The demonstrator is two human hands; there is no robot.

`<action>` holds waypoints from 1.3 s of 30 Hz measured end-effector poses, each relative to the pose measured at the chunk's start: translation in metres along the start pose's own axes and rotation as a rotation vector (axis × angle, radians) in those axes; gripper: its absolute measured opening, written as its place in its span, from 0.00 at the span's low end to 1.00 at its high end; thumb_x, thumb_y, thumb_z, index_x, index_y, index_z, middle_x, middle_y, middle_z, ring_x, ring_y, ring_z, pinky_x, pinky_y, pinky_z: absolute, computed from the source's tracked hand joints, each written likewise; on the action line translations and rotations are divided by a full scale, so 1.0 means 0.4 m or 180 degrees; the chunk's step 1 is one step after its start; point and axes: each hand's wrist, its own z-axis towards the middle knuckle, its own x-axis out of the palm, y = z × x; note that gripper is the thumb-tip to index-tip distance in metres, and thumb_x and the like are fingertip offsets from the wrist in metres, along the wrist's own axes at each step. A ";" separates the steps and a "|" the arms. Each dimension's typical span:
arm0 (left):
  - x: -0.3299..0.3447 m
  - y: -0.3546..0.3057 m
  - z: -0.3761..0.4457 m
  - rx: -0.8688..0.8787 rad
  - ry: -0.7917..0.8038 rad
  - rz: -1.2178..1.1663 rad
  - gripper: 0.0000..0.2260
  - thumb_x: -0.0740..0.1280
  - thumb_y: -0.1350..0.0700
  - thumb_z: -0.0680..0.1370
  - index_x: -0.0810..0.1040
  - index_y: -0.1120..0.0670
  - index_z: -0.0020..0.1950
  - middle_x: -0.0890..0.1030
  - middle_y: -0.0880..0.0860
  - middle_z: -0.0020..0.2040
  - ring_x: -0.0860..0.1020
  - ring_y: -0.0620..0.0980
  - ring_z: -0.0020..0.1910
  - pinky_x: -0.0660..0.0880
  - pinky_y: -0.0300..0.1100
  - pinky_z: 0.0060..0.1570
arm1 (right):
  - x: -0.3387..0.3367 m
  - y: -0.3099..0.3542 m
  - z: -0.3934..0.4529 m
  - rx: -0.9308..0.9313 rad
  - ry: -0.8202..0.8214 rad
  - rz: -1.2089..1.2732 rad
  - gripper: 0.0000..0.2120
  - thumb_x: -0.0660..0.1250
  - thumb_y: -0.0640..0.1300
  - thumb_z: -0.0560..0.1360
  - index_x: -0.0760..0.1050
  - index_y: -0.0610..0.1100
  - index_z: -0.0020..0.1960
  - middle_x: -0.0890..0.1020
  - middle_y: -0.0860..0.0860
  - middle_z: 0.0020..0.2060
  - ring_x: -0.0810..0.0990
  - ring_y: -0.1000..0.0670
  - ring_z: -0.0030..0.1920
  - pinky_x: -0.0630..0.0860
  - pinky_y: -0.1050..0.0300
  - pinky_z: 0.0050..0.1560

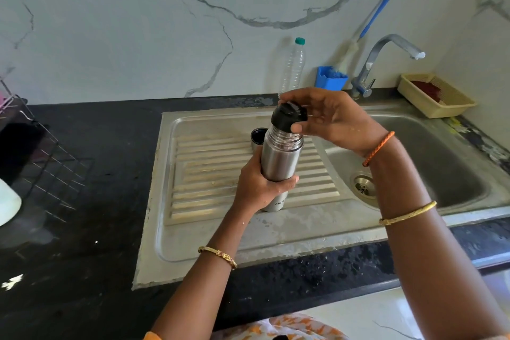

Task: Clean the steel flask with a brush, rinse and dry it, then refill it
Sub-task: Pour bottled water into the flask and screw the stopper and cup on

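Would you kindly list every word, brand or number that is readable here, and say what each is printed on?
"MILT": pale letters low on the steel flask, just under the left hand; the rest of the word is cut off at the flask's edge.
Black stopper under the right hand: no text seen.
Plastic bottle: no label seen.

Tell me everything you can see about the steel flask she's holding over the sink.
The steel flask is a slim cylinder of brushed, shiny metal with a ridged, threaded neck and pale lettering near its base. It stands roughly upright, tilted slightly, its base at the ribbed drainboard of the sink. The left hand grips its lower body; the right hand holds the black stopper sitting at its mouth, slightly askew. Whether anything is inside cannot be seen.
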 end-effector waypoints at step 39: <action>0.004 0.008 0.001 -0.0118 -0.0052 0.0087 0.30 0.80 0.46 0.61 0.73 0.43 0.59 0.83 0.44 0.49 0.82 0.42 0.46 0.81 0.49 0.47 | 0.075 -0.049 -0.071 0.0170 -0.1421 0.0486 0.29 0.78 0.38 0.63 0.70 0.49 0.59 0.82 0.50 0.46 0.81 0.52 0.47 0.78 0.51 0.53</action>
